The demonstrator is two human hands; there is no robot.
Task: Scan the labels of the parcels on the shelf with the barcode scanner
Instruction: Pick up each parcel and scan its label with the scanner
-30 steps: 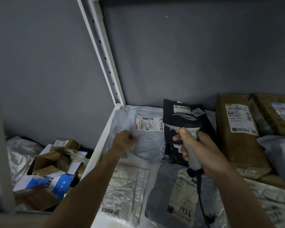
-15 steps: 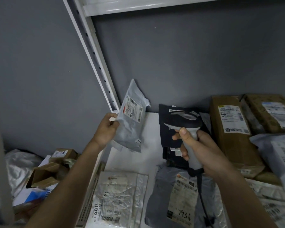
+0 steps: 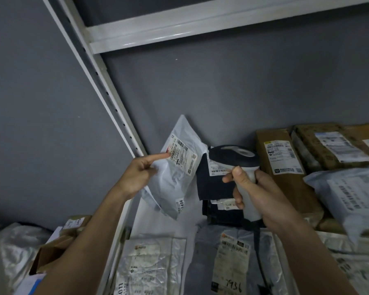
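1. The step in hand looks like scanning one lifted parcel (image 3: 175, 177); next the scanner (image 3: 234, 158) likely needs its nose turned left onto the label (image 3: 180, 156).
2. The left hand (image 3: 139, 173) holds up the grey bag above the shelf (image 3: 164, 222), forefinger stretched onto the label.
3. The right hand (image 3: 256, 194) is clenched round the scanner's handle, just right of the parcel.

One camera sits on the person's head, looking forward and down from close range at the shelf (image 3: 158, 211) and the grey wall (image 3: 222, 92) behind it.
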